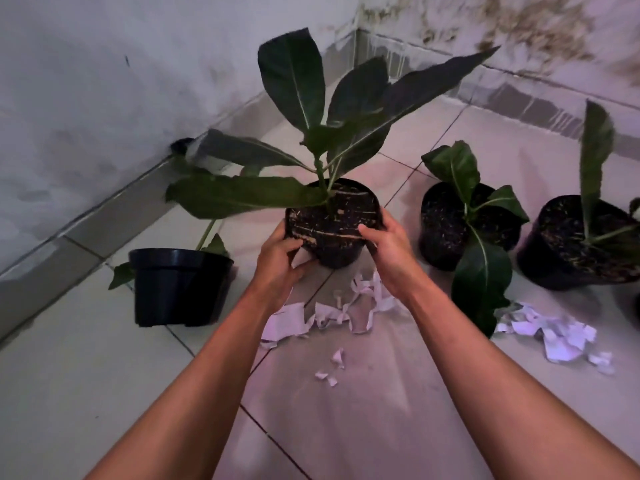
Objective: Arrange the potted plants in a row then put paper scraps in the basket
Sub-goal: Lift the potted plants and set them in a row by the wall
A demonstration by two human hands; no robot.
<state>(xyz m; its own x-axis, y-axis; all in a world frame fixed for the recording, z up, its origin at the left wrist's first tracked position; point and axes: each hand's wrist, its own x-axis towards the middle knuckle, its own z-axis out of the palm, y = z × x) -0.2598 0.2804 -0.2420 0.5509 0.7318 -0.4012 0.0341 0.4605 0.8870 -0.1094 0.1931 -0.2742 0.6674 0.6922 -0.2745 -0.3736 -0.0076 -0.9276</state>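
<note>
Both hands grip one black pot [334, 233] near the centre of the view. The left hand [277, 263] clasps its wall at 9 o'clock, fingers [298, 268] curled underneath; the right hand [389, 252] clasps it at 3 o'clock with the thumb lying across the soil rim. The pot tilts toward the camera, so its soil surface shows, and its plant [332, 126] spreads broad dark leaves upward and out to 9 o'clock. Whether the pot's base touches the floor [86, 375] cannot be told.

At 9 o'clock from the held pot a second black pot [180, 287] stands upright on the tiles near the wall [86, 98]. At 3 o'clock stand two more pots, a near pot [446, 233] and a far pot [571, 251] just beside it, each with a leafy plant.

Torn paper scraps [329, 315] lie on the floor at 6 o'clock, just below the held pot, partly hidden by the forearms. Another scrap pile [554, 336] lies at 4 o'clock, in front of the two right pots.
</note>
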